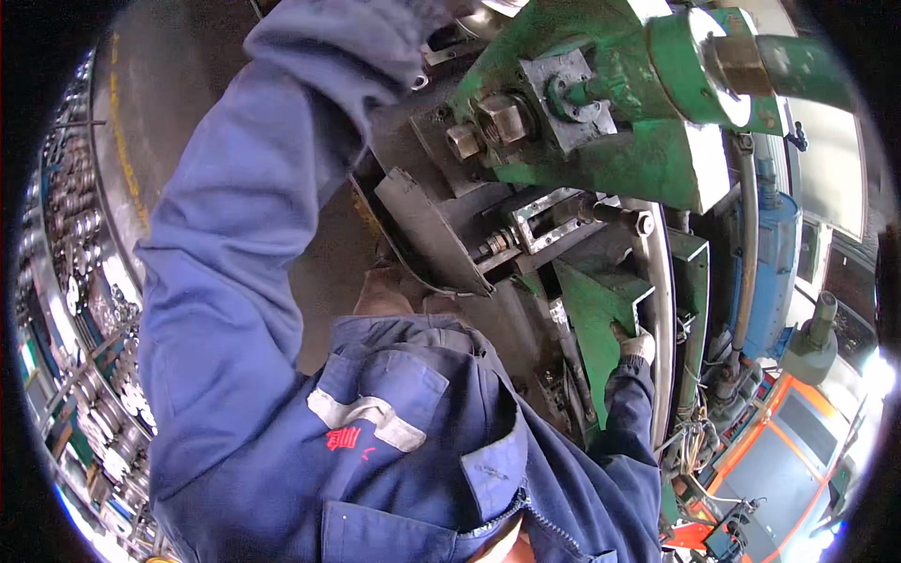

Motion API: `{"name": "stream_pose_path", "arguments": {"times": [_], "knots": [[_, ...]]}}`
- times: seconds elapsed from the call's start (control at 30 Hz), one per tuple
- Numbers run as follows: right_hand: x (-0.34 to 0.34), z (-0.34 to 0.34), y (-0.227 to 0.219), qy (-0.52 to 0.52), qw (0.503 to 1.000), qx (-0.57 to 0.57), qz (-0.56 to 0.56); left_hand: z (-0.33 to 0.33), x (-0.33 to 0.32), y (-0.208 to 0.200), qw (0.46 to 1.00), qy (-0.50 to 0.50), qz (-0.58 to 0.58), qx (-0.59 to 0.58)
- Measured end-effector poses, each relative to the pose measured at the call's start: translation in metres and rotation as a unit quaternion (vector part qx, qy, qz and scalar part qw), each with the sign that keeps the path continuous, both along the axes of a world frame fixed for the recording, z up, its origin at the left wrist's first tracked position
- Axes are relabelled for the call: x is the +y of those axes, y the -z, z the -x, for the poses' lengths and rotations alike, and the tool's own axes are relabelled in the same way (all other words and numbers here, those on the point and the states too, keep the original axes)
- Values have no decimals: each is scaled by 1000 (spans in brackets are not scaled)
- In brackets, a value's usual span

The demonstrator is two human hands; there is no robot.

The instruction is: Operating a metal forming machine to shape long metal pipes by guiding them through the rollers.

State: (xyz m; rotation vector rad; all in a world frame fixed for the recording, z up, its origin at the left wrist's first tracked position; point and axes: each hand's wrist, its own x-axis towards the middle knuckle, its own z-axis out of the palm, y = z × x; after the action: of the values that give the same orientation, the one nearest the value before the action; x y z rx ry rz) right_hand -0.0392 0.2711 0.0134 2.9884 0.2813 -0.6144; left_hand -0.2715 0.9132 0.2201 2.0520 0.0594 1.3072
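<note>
Fingers of the right hand are mostly hidden in the head view: one digit lies at the edge of the green, wedge-shaped metal plate, but whether the others curl behind it I cannot tell. That plate lies just left of them, its long axis running from below the large green metal machine head down toward the person; the silvery curved metal tube stands just right. The blue cloth left sleeve reaches far up, its hand not discernible; the right is nearer.
</note>
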Motion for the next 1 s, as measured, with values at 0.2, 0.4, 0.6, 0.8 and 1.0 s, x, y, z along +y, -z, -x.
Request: {"name": "stream_pose_path", "arguments": {"times": [0.2, 0.4, 0.6, 0.8, 1.0], "knots": [[16, -2, -3, 22, 999, 27, 3, 18, 15, 8, 999, -29, 18, 1], [-9, -20, 15, 12, 1000, 10, -16, -36, 2, -31, 992, -35, -73, -96], [-5, 6, -5, 37, 999, -25, -6, -96, -38, -37, 987, 141, 47, 56], [9, 10, -24, -27, 997, -50, -42, -76, 49, -23, 917, -108, -272, 270], [-2, 11, -13, -89, 978, -135, -130, -46, 124, -4, 877, -148, -428, 159]]}}
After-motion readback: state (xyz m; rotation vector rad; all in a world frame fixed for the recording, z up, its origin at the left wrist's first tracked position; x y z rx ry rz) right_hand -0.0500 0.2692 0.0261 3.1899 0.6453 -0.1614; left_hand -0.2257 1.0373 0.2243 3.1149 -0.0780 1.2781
